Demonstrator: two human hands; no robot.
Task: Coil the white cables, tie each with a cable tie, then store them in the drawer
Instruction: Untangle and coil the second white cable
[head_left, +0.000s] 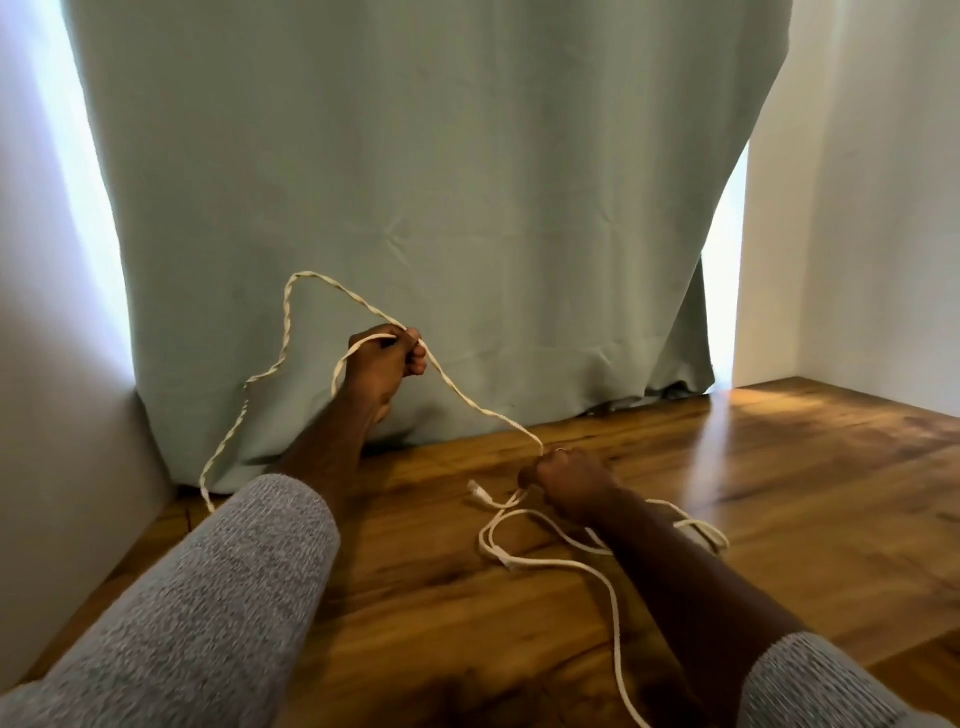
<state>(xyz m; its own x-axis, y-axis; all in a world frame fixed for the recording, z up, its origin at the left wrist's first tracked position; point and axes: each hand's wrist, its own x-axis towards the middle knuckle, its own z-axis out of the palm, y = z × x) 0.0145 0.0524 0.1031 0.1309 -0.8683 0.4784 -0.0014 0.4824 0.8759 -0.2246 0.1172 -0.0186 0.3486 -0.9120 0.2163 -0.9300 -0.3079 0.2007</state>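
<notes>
A long white cable (470, 402) runs taut between my two hands above a wooden table (779, 467). My left hand (384, 361) is raised in front of the curtain and grips the cable, with a large loop arching up and hanging down to the left. My right hand (566, 480) rests low on the table with its fingers curled round the cable. More white cable (550, 558) lies in loose loops under my right forearm, with a connector end (480, 492) just left of the hand. No cable tie or drawer is in view.
A pale green curtain (441, 182) hangs behind the table's back edge. White walls (857, 208) close in on the left and right. Bright light shows at both curtain edges.
</notes>
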